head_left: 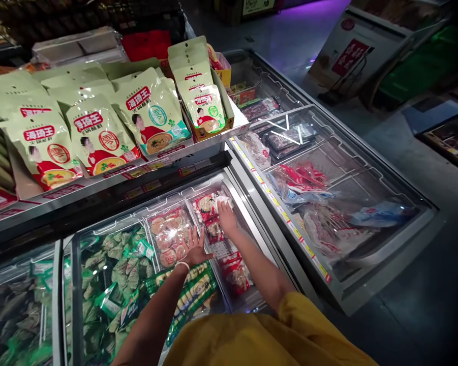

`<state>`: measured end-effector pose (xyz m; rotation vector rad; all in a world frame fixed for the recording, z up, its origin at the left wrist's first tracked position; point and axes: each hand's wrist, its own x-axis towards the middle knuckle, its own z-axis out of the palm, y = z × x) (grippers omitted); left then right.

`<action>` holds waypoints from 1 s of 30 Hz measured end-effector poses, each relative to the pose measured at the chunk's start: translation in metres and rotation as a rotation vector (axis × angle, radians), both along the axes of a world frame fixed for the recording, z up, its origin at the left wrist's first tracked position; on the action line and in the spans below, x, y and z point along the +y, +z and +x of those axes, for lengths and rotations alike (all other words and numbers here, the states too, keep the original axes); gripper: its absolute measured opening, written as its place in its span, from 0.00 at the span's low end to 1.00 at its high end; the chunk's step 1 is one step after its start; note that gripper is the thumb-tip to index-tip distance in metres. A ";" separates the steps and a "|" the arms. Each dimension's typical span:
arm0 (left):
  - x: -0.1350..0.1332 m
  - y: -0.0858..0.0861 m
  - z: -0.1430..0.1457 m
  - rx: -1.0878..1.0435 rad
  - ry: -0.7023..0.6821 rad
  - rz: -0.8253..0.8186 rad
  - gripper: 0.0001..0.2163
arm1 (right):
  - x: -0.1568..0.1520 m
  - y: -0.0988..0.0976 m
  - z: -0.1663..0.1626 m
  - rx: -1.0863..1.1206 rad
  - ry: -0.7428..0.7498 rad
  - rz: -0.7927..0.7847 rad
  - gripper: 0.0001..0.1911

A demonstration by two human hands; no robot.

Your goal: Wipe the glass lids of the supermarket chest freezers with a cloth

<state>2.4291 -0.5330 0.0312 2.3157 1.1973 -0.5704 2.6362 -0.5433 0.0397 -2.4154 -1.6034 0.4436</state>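
My left hand, with a light band at the wrist, lies with fingers spread on the clear lid of a chest freezer. Farther forward and to the right, my right hand presses a crumpled white cloth against the lid near its far right corner. Whether it is cloth or paper, I cannot tell. Beneath the lid lie packs of round pinkish food, red-and-white bags, green corn packs and green leaf-wrapped bundles.
Behind the freezer, a shelf carries pale green seasoning pouches and a small display box. A second chest freezer with bagged food adjoins on the right, with a price strip along its edge. Grey floor lies beyond.
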 end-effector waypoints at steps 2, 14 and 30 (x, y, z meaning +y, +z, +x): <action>0.001 -0.001 0.000 -0.011 0.005 -0.003 0.59 | -0.042 -0.013 -0.025 -0.014 -0.006 0.067 0.39; -0.004 0.001 -0.002 -0.112 -0.022 0.137 0.56 | -0.243 -0.037 -0.107 0.199 0.112 0.246 0.31; -0.189 0.049 0.158 -0.476 -0.067 0.317 0.33 | -0.401 -0.022 0.157 0.084 -0.399 0.186 0.34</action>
